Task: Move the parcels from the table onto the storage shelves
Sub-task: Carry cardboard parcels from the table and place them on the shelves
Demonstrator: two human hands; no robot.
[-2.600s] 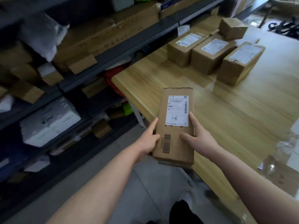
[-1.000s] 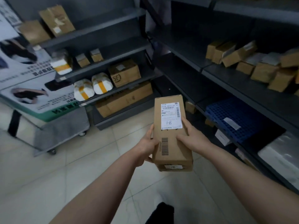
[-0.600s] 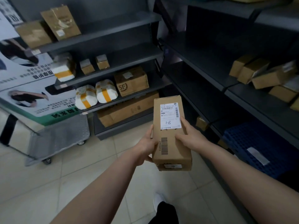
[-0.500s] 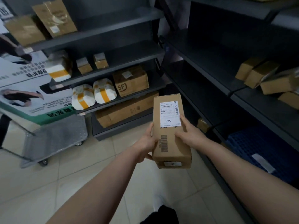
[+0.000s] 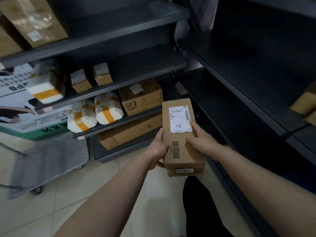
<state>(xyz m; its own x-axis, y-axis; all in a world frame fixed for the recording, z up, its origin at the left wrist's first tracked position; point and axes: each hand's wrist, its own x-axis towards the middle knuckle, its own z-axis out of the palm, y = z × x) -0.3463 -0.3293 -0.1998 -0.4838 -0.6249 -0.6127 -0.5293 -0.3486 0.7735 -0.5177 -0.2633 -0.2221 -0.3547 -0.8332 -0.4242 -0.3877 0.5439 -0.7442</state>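
The long cardboard parcel (image 5: 182, 134) was held in mid-air at the centre of the view, above the tiled floor and clear of every shelf. The left hand (image 5: 158, 152) gripped its left side, and the right hand (image 5: 199, 139) lay on its top and right edge, fingers (image 5: 194, 124) touching the white shipping label (image 5: 179, 119). Both hands were grasping it firmly.

Its long axis ran from 6 o'clock towards 12, the far end slightly raised, label face up with a handwritten mark.

To shelve it well, the bare dark shelf (image 5: 230, 106) at 2 o'clock looked the easiest target. Sliding the parcel in far end first, kept level and label still readable, would likely avoid clipping the shelf lip, with both hands staying on until it rested flat.
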